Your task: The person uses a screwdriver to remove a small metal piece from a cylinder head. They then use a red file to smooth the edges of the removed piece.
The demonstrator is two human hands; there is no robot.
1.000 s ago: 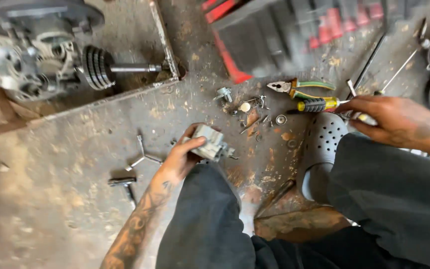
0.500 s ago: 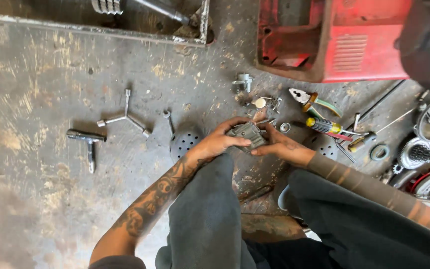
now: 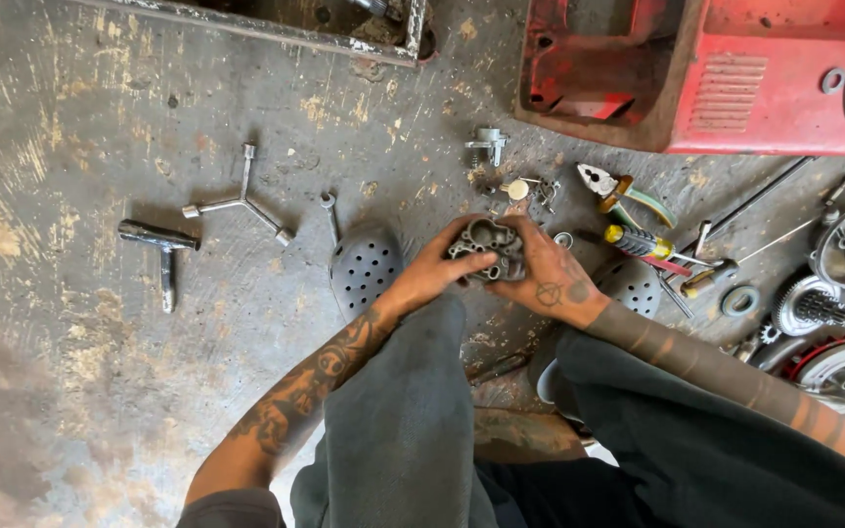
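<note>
Both hands on the carburetor [image 3: 486,249]: left hand [image 3: 432,276] grips its near side, right hand [image 3: 547,279] cups the far side. Carburetor held above the floor [image 3: 70,391], between the knees. Pliers [image 3: 623,193] and screwdriver [image 3: 649,247] just right of it, Y-wrench [image 3: 242,200] well left.

The small metal part [image 3: 486,249] was dull grey. The left hand [image 3: 439,269] and the right hand [image 3: 550,279] carried dark tattoos. The clog [image 3: 364,269] was dark grey, dotted with round holes. The housing [image 3: 696,73] was red, the pliers [image 3: 628,196] had green and red handles, and the screwdriver [image 3: 643,244] was yellow and black. The floor [image 3: 70,196] was grey, flecked yellow.
</note>
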